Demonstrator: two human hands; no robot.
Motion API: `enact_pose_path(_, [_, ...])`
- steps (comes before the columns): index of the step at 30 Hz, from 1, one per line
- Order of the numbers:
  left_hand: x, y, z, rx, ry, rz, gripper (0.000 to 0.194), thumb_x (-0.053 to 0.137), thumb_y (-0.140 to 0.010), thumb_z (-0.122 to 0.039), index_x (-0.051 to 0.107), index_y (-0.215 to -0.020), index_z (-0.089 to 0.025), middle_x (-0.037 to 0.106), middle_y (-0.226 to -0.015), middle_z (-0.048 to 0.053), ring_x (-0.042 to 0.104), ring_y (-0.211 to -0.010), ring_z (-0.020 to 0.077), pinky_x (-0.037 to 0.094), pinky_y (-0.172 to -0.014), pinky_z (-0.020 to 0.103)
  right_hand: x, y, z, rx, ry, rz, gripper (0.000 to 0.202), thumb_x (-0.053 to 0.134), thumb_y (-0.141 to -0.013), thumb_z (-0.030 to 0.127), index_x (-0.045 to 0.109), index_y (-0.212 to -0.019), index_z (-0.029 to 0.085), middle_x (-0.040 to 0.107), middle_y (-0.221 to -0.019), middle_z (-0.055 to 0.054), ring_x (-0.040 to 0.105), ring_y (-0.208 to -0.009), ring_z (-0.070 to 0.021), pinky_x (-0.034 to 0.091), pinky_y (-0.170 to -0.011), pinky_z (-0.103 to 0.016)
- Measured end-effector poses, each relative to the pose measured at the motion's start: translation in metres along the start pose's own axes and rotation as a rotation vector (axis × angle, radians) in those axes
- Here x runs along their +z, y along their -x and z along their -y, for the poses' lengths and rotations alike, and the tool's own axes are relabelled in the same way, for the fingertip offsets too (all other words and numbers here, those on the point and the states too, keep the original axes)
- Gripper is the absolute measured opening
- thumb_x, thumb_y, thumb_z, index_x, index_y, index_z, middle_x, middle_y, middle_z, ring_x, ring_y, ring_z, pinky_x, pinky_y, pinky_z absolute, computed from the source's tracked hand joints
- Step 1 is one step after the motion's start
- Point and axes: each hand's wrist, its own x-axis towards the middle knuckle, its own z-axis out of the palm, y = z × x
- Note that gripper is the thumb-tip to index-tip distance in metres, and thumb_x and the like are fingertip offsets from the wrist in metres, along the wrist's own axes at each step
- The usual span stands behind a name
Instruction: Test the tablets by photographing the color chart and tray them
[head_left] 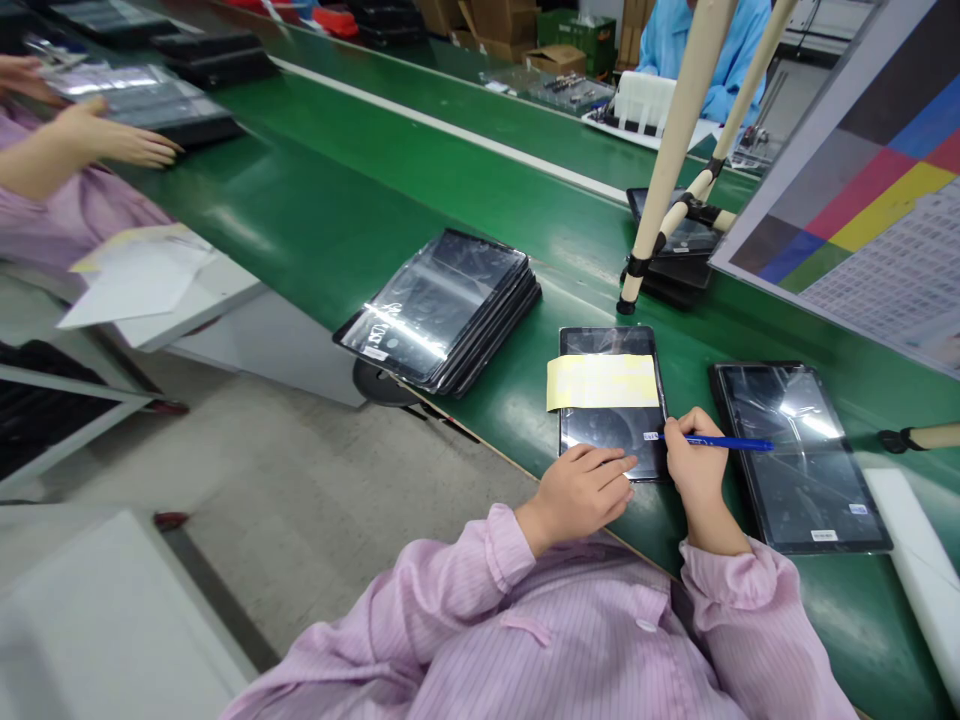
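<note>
A black tablet (607, 340) in clear film lies on the green bench in front of me, with a pale yellow paper strip (604, 382) across its upper half. My left hand (589, 487) rests flat over the tablet's lower left part, fingers stretched out. In my right hand (697, 455) is a blue pen (724, 442), its tip at a small white label (651, 436) near the tablet's right edge. To the right of that hand lies another film-covered tablet (799, 450) with two small labels. Left of the middle tablet stands a stack of tablets (450, 300), the top one film-covered.
A beige pipe frame (667, 170) stands on the bench, holding a colour-barred board (862, 200). Behind it lie more tablets (679, 270). A white strip (911, 560) lies at right. At left, another person's hands (97, 135) touch tablets; a person in blue (742, 60) sits opposite.
</note>
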Motion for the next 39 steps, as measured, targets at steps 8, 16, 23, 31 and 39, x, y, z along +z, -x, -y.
enact_pose_path(8, [0.0,0.0,0.0,0.004,-0.001,-0.022,0.016,0.062,-0.099,-0.023,0.07,-0.086,-0.02,0.082,-0.117,0.002,0.074,-0.106,0.0204,0.052,-0.083,0.035,0.0,0.0,-0.001,0.006,0.007,0.001,0.036,0.06,-0.08,0.03,0.033,-0.057,0.023,0.037,-0.055,0.006,0.039,-0.056,-0.0113,0.034,-0.06,-0.029])
enact_pose_path(16, [0.002,0.002,0.0,-0.002,0.005,0.01,0.013,0.063,-0.098,-0.023,0.072,-0.089,-0.02,0.081,-0.119,0.004,0.073,-0.11,0.0209,0.052,-0.084,0.036,0.0,0.0,-0.001,0.005,0.0,-0.006,0.036,0.06,-0.081,0.03,0.033,-0.057,0.023,0.037,-0.054,0.005,0.039,-0.056,-0.0119,0.034,-0.06,-0.028])
enact_pose_path(23, [0.003,0.002,0.001,-0.004,0.002,0.008,0.015,0.062,-0.098,-0.023,0.072,-0.088,-0.02,0.081,-0.118,0.004,0.073,-0.109,0.0207,0.052,-0.084,0.036,0.0,0.0,-0.002,0.008,-0.018,0.01,0.037,0.061,-0.079,0.031,0.033,-0.057,0.023,0.037,-0.054,0.005,0.04,-0.056,-0.012,0.034,-0.06,-0.028])
enact_pose_path(31, [-0.003,0.006,0.002,-0.107,0.232,-0.106,0.013,0.056,-0.096,-0.017,0.064,-0.086,-0.02,0.081,-0.107,0.007,0.074,-0.101,0.0217,0.055,-0.085,0.037,-0.008,0.004,-0.001,0.033,-0.02,-0.133,0.037,0.065,-0.087,0.042,0.045,-0.063,0.022,0.049,-0.06,0.004,0.047,-0.06,-0.0129,0.04,-0.063,-0.028])
enact_pose_path(39, [-0.051,0.001,0.007,-0.517,0.423,-0.096,0.016,0.047,-0.106,-0.023,0.06,-0.097,-0.021,0.071,-0.089,0.003,0.068,-0.079,0.0163,0.056,-0.072,0.028,-0.048,0.032,0.025,0.02,-0.026,0.011,0.044,0.07,-0.087,0.063,0.074,-0.075,0.02,0.065,-0.068,-0.004,0.059,-0.064,-0.017,0.043,-0.063,-0.03])
